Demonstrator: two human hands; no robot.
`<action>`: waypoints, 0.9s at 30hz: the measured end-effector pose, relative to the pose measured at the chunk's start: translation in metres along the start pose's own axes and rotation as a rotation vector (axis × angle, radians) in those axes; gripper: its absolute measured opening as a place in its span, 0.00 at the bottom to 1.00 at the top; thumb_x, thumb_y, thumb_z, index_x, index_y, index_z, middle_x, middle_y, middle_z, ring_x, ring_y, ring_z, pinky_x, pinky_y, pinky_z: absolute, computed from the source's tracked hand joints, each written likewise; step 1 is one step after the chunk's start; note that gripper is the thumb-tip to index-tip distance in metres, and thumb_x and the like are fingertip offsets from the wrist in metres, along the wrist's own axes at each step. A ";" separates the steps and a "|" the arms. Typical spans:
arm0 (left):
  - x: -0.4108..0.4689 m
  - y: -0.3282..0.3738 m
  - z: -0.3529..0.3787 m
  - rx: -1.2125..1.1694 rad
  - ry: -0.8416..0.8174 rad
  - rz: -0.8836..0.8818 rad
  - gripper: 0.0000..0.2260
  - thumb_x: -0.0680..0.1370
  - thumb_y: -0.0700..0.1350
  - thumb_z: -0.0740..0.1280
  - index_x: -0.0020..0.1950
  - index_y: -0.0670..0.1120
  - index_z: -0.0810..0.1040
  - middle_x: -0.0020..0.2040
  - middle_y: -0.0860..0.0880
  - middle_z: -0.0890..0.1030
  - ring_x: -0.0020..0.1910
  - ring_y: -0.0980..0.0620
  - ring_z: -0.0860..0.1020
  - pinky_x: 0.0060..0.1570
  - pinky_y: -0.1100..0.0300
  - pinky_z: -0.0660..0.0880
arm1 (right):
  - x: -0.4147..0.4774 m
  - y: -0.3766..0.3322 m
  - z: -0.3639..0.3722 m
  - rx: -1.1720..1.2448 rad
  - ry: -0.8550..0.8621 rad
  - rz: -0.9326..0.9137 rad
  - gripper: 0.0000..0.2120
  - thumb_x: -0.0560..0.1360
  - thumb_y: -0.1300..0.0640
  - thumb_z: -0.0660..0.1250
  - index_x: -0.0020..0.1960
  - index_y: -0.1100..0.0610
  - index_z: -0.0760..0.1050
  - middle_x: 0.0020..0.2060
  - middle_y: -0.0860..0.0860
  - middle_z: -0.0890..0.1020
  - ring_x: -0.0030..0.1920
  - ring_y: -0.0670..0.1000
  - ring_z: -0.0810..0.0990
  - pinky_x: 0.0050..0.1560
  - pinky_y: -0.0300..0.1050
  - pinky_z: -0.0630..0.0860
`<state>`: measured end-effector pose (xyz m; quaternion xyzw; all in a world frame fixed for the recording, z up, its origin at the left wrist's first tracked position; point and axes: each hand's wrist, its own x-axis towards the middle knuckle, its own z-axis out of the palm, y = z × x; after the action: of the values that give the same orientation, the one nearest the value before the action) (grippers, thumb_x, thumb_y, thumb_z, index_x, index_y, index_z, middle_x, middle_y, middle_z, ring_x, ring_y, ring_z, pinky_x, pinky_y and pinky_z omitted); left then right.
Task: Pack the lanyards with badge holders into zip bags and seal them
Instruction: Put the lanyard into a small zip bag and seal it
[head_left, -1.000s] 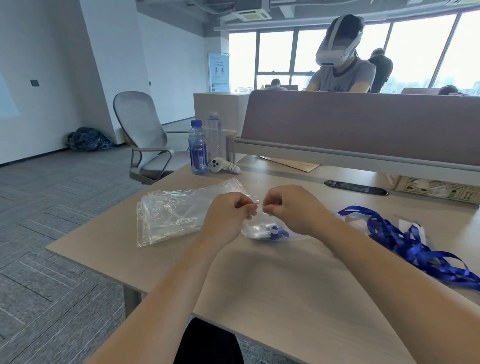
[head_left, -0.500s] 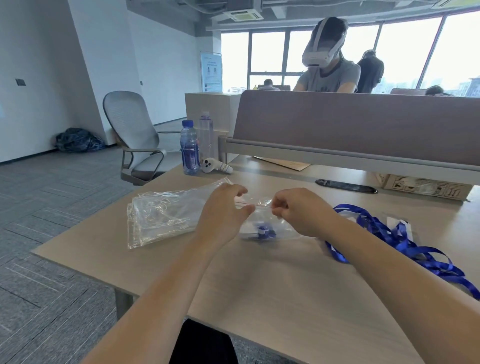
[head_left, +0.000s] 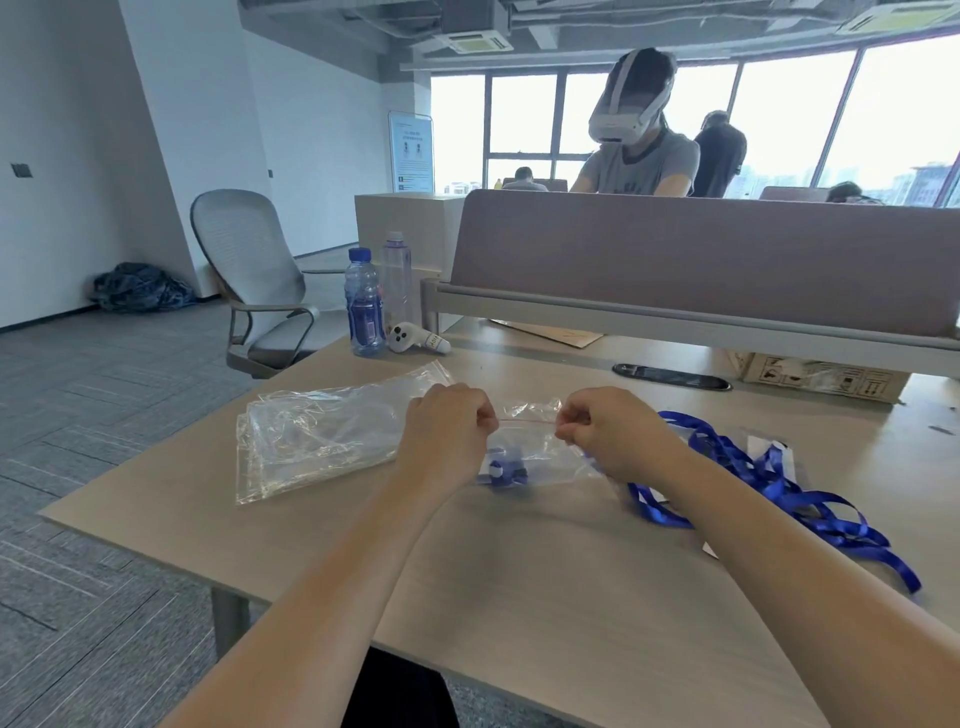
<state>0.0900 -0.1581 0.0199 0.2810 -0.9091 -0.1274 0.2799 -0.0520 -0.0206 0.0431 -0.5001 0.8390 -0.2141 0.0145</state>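
Two bare forearms reach forward over a pale wooden table (head_left: 519, 571). The left hand (head_left: 444, 434) and right hand (head_left: 613, 431) are each closed in a pinch on the top strip of a small clear zip bag (head_left: 540, 452), one hand at either end, the strip stretched straight between them. The bag rests on the table and holds a folded blue lanyard (head_left: 504, 470) with something white beside it.

To the left lies a stack of empty clear zip bags (head_left: 322, 436). To the right, a loose heap of blue lanyards (head_left: 769, 483) sprawls across the table, touching the right wrist.

Farther back stand a blue-labelled water bottle (head_left: 365, 306), writing unreadable, a clear bottle (head_left: 397, 280), and a white handheld controller (head_left: 415, 338). A cardboard box (head_left: 821, 376) with printed symbols sits against a grey desk divider (head_left: 701, 260). Beyond it, a person wearing a white headset (head_left: 623, 111).
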 end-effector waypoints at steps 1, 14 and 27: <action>0.000 0.001 0.001 0.050 0.008 -0.001 0.06 0.80 0.45 0.65 0.50 0.52 0.82 0.52 0.53 0.81 0.57 0.49 0.74 0.55 0.55 0.65 | -0.001 0.000 0.000 -0.001 -0.001 0.004 0.02 0.79 0.54 0.66 0.49 0.50 0.77 0.45 0.47 0.81 0.46 0.48 0.78 0.50 0.44 0.76; 0.003 0.023 0.012 -0.034 -0.024 0.056 0.04 0.78 0.45 0.68 0.45 0.51 0.82 0.47 0.53 0.82 0.52 0.49 0.76 0.54 0.53 0.72 | -0.008 0.006 0.002 0.147 0.099 0.049 0.05 0.78 0.54 0.68 0.53 0.52 0.79 0.48 0.47 0.82 0.48 0.48 0.79 0.52 0.45 0.78; 0.000 0.024 -0.003 -0.049 -0.091 0.025 0.03 0.78 0.47 0.69 0.45 0.51 0.80 0.46 0.53 0.81 0.47 0.50 0.77 0.47 0.57 0.73 | -0.023 0.014 0.008 0.476 0.210 0.181 0.01 0.78 0.56 0.68 0.49 0.53 0.78 0.42 0.47 0.83 0.44 0.47 0.79 0.41 0.38 0.72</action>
<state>0.0811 -0.1386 0.0314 0.2565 -0.9210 -0.1588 0.2465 -0.0505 0.0021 0.0266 -0.3807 0.8031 -0.4539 0.0636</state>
